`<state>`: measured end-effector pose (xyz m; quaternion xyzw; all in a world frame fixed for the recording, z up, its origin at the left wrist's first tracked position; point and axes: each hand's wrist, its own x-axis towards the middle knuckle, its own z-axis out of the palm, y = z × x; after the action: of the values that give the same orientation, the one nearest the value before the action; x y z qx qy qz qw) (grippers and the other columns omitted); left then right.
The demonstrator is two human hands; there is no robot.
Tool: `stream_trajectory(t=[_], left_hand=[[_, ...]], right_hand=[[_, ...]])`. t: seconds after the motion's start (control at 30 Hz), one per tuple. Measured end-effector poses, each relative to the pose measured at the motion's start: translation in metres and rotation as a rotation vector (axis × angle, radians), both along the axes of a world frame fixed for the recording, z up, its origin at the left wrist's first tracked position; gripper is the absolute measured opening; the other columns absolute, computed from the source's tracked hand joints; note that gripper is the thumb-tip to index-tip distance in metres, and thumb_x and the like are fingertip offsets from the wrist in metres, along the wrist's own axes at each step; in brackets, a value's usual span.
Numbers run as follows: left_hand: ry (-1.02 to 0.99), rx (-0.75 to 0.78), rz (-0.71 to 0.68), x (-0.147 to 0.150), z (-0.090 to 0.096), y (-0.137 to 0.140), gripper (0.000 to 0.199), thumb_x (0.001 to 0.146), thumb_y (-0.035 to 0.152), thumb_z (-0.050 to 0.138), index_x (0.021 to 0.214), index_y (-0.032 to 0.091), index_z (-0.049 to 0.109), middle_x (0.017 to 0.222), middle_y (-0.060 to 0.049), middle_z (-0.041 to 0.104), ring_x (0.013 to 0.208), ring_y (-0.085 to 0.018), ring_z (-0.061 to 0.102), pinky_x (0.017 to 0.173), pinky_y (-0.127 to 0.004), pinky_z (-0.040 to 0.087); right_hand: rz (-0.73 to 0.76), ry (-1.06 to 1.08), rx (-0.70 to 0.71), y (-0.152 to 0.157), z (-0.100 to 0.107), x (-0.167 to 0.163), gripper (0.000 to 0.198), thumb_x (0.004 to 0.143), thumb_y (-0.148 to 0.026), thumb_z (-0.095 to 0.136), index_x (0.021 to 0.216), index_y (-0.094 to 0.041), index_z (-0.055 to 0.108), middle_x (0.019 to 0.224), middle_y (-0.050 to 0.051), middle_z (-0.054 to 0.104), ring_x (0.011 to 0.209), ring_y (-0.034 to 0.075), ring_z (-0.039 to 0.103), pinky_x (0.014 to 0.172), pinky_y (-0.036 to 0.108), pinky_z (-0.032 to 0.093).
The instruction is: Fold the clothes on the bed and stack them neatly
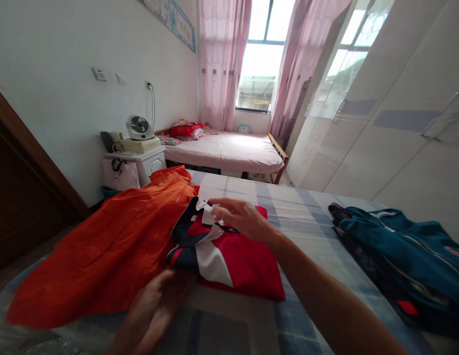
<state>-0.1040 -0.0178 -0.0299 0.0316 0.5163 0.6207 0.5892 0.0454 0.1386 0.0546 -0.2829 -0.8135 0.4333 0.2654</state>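
Note:
A folded red, white and navy collared shirt (244,261) lies on the bed in front of me. At its upper edge, my right hand (239,214) reaches over the collar, its fingers bent against the white part near the neck opening. My left hand (159,301), smeared by motion, is low at the shirt's near left corner, with fingers stretched toward its lower edge. An orange garment (114,246) is spread just left of the shirt and touches its side.
Dark teal and black clothes (407,246) lie at the right on the striped bed sheet (303,217). Beyond stand a second bed (237,148) with pink bedding, a white cabinet (151,165) bearing a small fan (139,127), and a tall white wardrobe (392,143).

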Motion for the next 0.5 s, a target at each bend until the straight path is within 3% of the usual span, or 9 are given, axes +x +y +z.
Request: stream_trajectory(t=[0.07, 0.1, 0.17, 0.23, 0.33, 0.5], left_hand=[[-0.094, -0.051, 0.029, -0.004, -0.009, -0.031, 0.025, 0.067, 0.01, 0.057, 0.089, 0.019, 0.066, 0.104, -0.008, 0.07, 0.108, -0.023, 0.062, 0.089, -0.033, 0.055], [-0.114, -0.045, 0.027, -0.002, -0.011, -0.04, 0.03, 0.065, 0.008, 0.06, 0.092, 0.02, 0.066, 0.107, -0.007, 0.07, 0.11, -0.023, 0.061, 0.09, -0.032, 0.055], [-0.135, -0.039, 0.04, 0.008, -0.013, -0.046, 0.032, 0.065, 0.008, 0.065, 0.094, 0.023, 0.067, 0.109, -0.006, 0.069, 0.111, -0.023, 0.06, 0.091, -0.032, 0.054], [-0.148, -0.035, 0.082, 0.019, -0.011, -0.037, 0.027, 0.066, 0.008, 0.067, 0.09, 0.021, 0.067, 0.104, -0.008, 0.071, 0.107, -0.024, 0.063, 0.09, -0.032, 0.055], [-0.156, -0.023, 0.146, 0.03, -0.005, -0.012, 0.018, 0.071, 0.009, 0.067, 0.087, 0.017, 0.066, 0.099, -0.009, 0.071, 0.098, -0.022, 0.067, 0.086, -0.031, 0.056], [-0.221, -0.005, 0.107, 0.038, 0.007, 0.017, 0.03, 0.078, 0.011, 0.063, 0.107, 0.017, 0.063, 0.103, -0.007, 0.07, 0.091, -0.021, 0.068, 0.079, -0.031, 0.058]], right_hand=[[-0.245, -0.113, 0.218, 0.023, -0.013, 0.021, 0.04, 0.086, -0.042, 0.05, 0.119, -0.022, 0.059, 0.106, 0.006, 0.067, 0.098, 0.021, 0.062, 0.088, 0.036, 0.047], [-0.341, -0.202, 0.271, 0.037, -0.021, 0.034, 0.044, 0.085, -0.042, 0.051, 0.122, -0.02, 0.057, 0.112, 0.009, 0.065, 0.102, 0.022, 0.06, 0.091, 0.037, 0.045], [-0.393, -0.434, 0.29, 0.065, -0.037, 0.058, 0.056, 0.08, -0.048, 0.056, 0.125, -0.015, 0.054, 0.122, 0.015, 0.06, 0.111, 0.026, 0.056, 0.096, 0.04, 0.041], [-0.344, -0.569, 0.223, 0.086, -0.051, 0.075, 0.061, 0.079, -0.056, 0.055, 0.125, -0.015, 0.055, 0.125, 0.015, 0.058, 0.115, 0.028, 0.053, 0.097, 0.04, 0.04], [-0.309, -0.548, 0.064, 0.101, -0.063, 0.085, 0.062, 0.076, -0.062, 0.054, 0.118, -0.017, 0.06, 0.121, 0.011, 0.061, 0.113, 0.026, 0.054, 0.093, 0.036, 0.043], [-0.257, -0.435, -0.232, 0.1, -0.067, 0.084, 0.051, 0.066, -0.058, 0.067, 0.087, -0.012, 0.07, 0.082, 0.007, 0.071, 0.073, 0.019, 0.064, 0.062, 0.027, 0.049]])
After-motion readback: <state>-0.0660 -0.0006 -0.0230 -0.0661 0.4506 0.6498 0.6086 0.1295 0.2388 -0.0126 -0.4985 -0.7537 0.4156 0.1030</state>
